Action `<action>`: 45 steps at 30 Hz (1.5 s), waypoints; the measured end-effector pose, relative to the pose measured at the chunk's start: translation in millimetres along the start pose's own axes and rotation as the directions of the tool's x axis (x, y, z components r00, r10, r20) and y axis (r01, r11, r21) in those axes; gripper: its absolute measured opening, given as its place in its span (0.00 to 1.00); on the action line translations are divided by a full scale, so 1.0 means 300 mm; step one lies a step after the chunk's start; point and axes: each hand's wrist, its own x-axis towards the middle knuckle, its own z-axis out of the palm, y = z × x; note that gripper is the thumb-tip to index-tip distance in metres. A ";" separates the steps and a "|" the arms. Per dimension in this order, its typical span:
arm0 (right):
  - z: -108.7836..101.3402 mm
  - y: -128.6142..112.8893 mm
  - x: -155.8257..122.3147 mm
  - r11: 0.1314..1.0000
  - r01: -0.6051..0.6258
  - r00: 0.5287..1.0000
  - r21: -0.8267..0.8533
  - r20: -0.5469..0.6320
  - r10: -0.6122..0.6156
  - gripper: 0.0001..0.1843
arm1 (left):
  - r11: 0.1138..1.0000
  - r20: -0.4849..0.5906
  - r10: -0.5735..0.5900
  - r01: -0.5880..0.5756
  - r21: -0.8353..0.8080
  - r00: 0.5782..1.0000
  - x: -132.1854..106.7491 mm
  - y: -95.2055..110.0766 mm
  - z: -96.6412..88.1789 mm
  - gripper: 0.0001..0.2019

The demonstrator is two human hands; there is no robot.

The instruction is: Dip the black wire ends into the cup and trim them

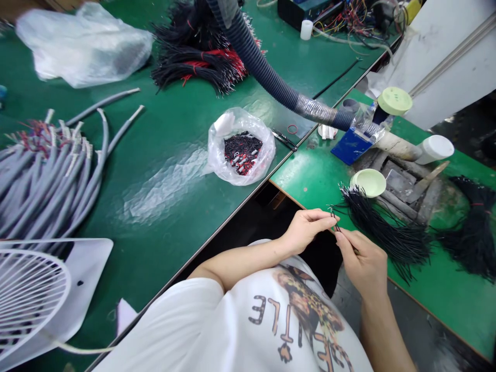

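My left hand (pixel 310 227) and my right hand (pixel 362 258) meet over the front edge of the green table at the right. Both are closed in a pinch on a few thin black wires (pixel 335 219) with bare silvery ends, which stick up between the fingertips. Just beyond my right hand lies a bundle of black wires (pixel 387 232), its stripped ends turned toward a pale green cup (pixel 368 183). Exactly how many wires the fingers hold is too small to tell.
A plastic bag (pixel 267 142) of black and red scraps stands left, beside tweezers (pixel 284 139). A ribbed hose (pixel 267 72) runs down to a blue box (pixel 351 145). Grey cables (pixel 50 191) and a white fan (pixel 31 299) occupy the left. Another black wire bundle (pixel 473 227) lies far right.
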 end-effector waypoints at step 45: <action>0.056 0.025 0.010 0.957 -0.176 0.965 0.231 -0.153 0.214 0.07 | 0.990 -0.045 -0.089 0.084 -0.112 0.995 0.020 -0.058 0.016 0.12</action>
